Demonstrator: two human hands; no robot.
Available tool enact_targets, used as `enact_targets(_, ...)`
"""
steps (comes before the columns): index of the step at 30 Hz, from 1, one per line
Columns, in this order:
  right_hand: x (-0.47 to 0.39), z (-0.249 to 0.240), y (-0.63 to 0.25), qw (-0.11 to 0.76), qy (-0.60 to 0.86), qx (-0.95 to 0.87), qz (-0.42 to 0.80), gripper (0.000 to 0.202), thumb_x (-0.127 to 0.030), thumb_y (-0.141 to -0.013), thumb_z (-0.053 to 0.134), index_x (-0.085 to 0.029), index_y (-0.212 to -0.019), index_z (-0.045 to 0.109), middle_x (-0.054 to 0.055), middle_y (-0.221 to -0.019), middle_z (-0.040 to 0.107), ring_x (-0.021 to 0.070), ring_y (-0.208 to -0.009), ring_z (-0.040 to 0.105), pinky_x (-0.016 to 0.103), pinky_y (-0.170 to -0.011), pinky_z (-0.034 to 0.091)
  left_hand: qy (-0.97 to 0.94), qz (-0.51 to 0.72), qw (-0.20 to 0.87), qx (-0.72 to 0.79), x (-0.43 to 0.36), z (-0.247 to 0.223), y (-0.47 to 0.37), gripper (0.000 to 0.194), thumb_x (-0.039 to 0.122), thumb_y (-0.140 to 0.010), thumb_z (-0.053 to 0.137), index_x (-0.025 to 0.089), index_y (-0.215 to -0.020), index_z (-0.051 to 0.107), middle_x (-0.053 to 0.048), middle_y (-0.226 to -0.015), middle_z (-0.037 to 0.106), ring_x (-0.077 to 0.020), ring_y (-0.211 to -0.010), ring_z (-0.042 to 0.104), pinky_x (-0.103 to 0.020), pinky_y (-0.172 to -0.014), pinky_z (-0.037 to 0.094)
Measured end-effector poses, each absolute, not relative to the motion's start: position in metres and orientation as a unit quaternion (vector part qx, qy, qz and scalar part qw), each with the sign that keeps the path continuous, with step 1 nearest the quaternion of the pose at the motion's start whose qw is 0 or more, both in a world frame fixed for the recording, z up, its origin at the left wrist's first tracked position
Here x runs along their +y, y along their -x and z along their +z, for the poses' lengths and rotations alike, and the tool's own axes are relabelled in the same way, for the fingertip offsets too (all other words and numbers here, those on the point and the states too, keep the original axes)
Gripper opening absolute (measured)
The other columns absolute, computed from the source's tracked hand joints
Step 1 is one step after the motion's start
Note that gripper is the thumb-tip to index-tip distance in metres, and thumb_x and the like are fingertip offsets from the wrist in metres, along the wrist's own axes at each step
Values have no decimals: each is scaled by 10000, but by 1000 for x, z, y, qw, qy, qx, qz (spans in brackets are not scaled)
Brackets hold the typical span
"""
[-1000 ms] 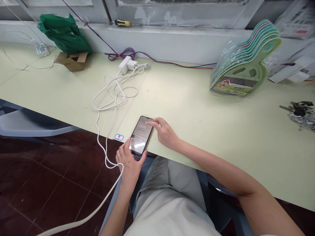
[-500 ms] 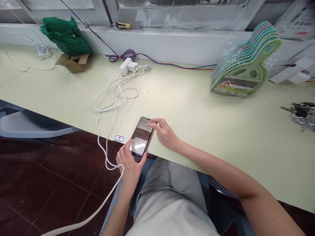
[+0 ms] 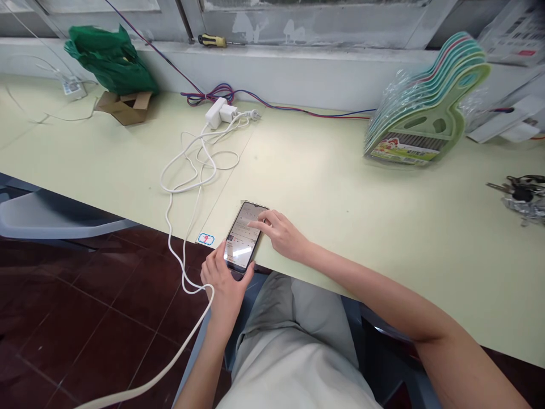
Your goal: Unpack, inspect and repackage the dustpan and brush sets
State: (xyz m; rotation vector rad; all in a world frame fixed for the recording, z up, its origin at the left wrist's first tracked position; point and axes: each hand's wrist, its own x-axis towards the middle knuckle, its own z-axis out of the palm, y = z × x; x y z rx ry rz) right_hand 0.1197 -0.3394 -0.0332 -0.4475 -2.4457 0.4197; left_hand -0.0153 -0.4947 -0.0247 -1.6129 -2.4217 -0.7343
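A smartphone (image 3: 243,241) with its screen lit lies tilted at the front edge of the pale table, its lower end toward me. My left hand (image 3: 224,278) grips that lower end, fingers along the left side and thumb at the bottom right corner. Over the right side of the screen is my right hand (image 3: 283,234), its index finger stretched out across the glass and the other fingers loosely bent. Nothing is held in the right hand. Whether the fingertip touches the screen I cannot tell.
White cables (image 3: 187,187) with a plug adapter (image 3: 219,112) lie left of the phone. Behind are a cardboard box (image 3: 125,108), a green bag (image 3: 110,59) and a screwdriver (image 3: 213,41). Wrapped green dustpans (image 3: 430,125) stand at right, near a metal bundle (image 3: 522,196).
My right index finger has moved slightly down and left over the screen. The dark brown block on the display has turned light. My left hand keeps its hold.
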Motion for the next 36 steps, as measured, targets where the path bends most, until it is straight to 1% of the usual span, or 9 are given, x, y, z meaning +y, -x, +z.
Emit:
enact_targets(3,-339,-34,-120,292,170,-927,161,586,85,-801,279,-197,-1264,502,114,-1070,514,216,-970,471,371,-820,449,536,-244,71,-805,-495,-25,15,718,513,-791,597,113,-1358,411,-180,-1167,540,-322,-1039,510,-489,-908,404)
enact_targets(8,-339,-35,-120,296,180,-924,164,587,64,-819,297,-214,-1299,490,107,-1046,518,218,-957,476,367,-811,444,533,-251,66,-805,-495,-26,16,721,516,-786,601,119,-1357,412,-176,-1159,539,-326,-1039,514,-494,-911,400)
enact_targets(12,-340,-32,-120,291,208,-926,124,562,55,-822,332,-226,-1271,521,103,-1051,535,218,-921,480,362,-796,430,535,-245,72,-805,-495,-27,16,731,520,-788,598,116,-1365,404,-177,-1168,539,-325,-1042,507,-490,-913,401)
enact_targets(15,-340,-31,-121,301,210,-923,116,599,74,-810,317,-242,-1280,510,103,-1118,530,217,-955,482,371,-810,437,535,-244,73,-806,-495,-27,16,728,517,-790,598,115,-1364,405,-176,-1172,539,-322,-1040,507,-486,-912,403)
enact_targets(18,-339,-32,-121,316,188,-918,150,632,78,-820,298,-271,-1318,470,100,-1208,493,207,-1015,481,388,-859,457,534,-250,65,-805,-495,-26,15,713,512,-791,596,118,-1356,413,-178,-1170,537,-324,-1047,506,-491,-916,397)
enact_targets(21,-338,-33,-121,320,179,-914,175,597,44,-858,323,-291,-1334,458,98,-1230,478,201,-1031,486,402,-884,472,532,-254,61,-805,-495,-26,15,706,512,-791,595,118,-1349,417,-180,-1170,536,-326,-1050,504,-495,-916,393)
enact_targets(25,-338,-33,-121,308,180,-918,173,558,17,-874,368,-304,-1314,488,96,-1244,477,205,-1049,484,409,-887,481,532,-255,62,-805,-495,-27,15,712,511,-789,597,117,-1353,416,-178,-1168,535,-330,-1046,504,-494,-913,394)
enact_targets(29,-338,-33,-121,302,180,-923,154,573,34,-866,358,-315,-1291,518,84,-1222,482,199,-1046,476,389,-878,476,534,-250,67,-805,-495,-27,15,722,519,-786,598,115,-1357,416,-172,-1162,536,-333,-1037,507,-485,-909,400)
enact_targets(36,-339,-34,-120,260,153,-946,114,504,20,-871,365,-270,-1224,580,96,-1108,504,201,-948,471,347,-794,445,536,-246,71,-804,-495,-27,15,732,525,-789,594,107,-1362,411,-178,-1163,537,-330,-1042,503,-483,-908,403)
